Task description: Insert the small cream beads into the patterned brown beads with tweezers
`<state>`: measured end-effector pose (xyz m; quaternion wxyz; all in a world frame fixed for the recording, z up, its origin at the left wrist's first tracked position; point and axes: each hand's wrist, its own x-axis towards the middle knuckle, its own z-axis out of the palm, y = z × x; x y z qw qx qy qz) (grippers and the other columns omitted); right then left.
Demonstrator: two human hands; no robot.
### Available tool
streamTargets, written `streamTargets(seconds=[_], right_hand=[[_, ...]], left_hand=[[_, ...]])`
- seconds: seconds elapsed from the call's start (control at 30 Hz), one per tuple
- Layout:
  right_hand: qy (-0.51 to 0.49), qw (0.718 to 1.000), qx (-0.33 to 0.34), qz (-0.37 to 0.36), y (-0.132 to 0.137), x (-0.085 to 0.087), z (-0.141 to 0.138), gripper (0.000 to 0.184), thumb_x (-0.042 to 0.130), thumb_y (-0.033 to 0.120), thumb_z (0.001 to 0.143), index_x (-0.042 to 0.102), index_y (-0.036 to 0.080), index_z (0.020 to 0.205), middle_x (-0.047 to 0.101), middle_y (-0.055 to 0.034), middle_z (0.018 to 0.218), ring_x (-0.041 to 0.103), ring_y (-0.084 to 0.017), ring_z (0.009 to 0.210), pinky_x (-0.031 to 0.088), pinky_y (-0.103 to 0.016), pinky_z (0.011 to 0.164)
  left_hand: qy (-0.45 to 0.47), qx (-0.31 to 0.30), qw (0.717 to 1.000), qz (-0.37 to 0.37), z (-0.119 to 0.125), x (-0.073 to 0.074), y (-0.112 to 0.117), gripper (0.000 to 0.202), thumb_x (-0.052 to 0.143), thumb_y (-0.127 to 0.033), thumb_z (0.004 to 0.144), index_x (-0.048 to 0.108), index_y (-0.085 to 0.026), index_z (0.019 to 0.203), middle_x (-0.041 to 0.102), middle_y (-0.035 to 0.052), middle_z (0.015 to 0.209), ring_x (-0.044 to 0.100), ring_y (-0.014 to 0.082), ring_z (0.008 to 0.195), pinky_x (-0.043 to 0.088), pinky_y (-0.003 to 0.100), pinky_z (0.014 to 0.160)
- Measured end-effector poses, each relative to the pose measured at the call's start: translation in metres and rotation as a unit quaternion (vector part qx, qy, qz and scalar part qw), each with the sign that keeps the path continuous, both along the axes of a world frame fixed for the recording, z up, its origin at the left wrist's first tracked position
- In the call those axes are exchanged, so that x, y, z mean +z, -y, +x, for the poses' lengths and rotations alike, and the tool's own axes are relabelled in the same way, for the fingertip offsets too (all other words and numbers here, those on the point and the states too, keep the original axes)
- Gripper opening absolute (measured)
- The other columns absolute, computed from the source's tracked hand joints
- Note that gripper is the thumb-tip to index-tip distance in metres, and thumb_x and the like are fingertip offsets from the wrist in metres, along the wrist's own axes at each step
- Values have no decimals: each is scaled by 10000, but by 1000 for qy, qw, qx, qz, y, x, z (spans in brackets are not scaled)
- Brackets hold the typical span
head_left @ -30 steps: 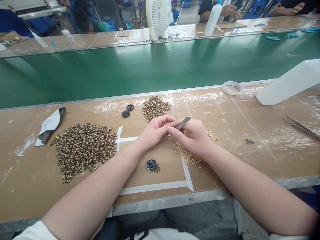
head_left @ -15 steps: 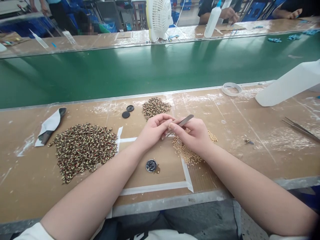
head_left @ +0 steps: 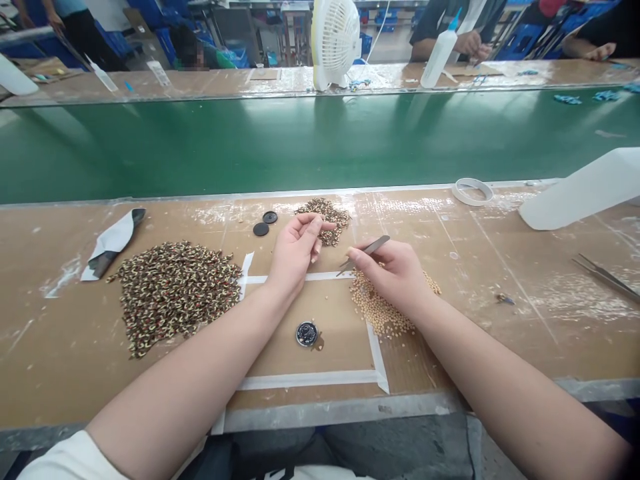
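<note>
Beyond our brown tabletop (head_left: 475,353) runs a green strip (head_left: 225,147), with a white fan (head_left: 334,43) on the far counter (head_left: 210,85). Our right hand (head_left: 393,267) grasps metal tweezers (head_left: 376,245), tilted, near the pale bead pile (head_left: 377,310). Our left hand (head_left: 296,252), loosely curled, hovers by the small patterned pile (head_left: 341,220); whether it pinches anything we cannot tell. Nearer us sits a round dish (head_left: 297,335) of dark paste (head_left: 307,333)

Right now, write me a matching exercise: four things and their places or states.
1. Slim grey metal tweezers at centre
2. Small round tan beads
3. Round dish, glossy black inside
4. White plastic fan

A. Beyond the green surface
B. In a loose heap
C. In the right hand
D. Inside the white tape outline

Pairs: 1-C; 2-B; 3-D; 4-A
</note>
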<state>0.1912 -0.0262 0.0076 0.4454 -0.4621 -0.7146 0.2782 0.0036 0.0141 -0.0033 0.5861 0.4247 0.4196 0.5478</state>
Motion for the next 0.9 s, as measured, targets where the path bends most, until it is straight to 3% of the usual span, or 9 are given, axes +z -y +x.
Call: streamTargets(seconds=[0.17, 0.3, 0.57, 0.9], right_hand=[[2, 999, -48, 3, -3, -2, 3, 255, 700, 431, 946, 777, 200, 870, 724, -11, 713, 605, -122, 608, 450, -288, 571], [30, 997, -60, 30, -4, -2, 8, 307, 662, 410, 972, 727, 187, 771, 656, 2, 639, 532, -108, 555, 383, -286, 534], [62, 997, -35, 34, -4, 1, 12, 346, 624, 397, 999, 683, 175, 741, 629, -2, 648, 529, -109, 577, 376, -294, 561], [69, 997, 22, 21, -5, -2, 10, 326, 626, 368, 999, 649, 177, 736, 594, -1, 657, 506, -117, 606, 376, -309, 594]], left_hand=[[16, 7, 1000, -24, -1, -2, -2, 298, 711, -398, 910, 557, -183, 1047, 735, 50, 967, 410, 26, 526, 295, 184, 455], [21, -13, 999, -31, -1, -3, -2, 293, 710, -381, 914, 603, -175, 1093, 730, 49, 952, 417, 24, 521, 298, 171, 450], [10, -18, 999, -35, 0, -1, -1, 206, 635, -330, 959, 602, -179, 1096, 743, 57, 1011, 438, 20, 513, 317, 158, 438], [6, -23, 999, -36, 2, 0, 0, 174, 596, -310, 977, 556, -169, 1071, 723, 46, 949, 448, 22, 511, 328, 154, 438]])
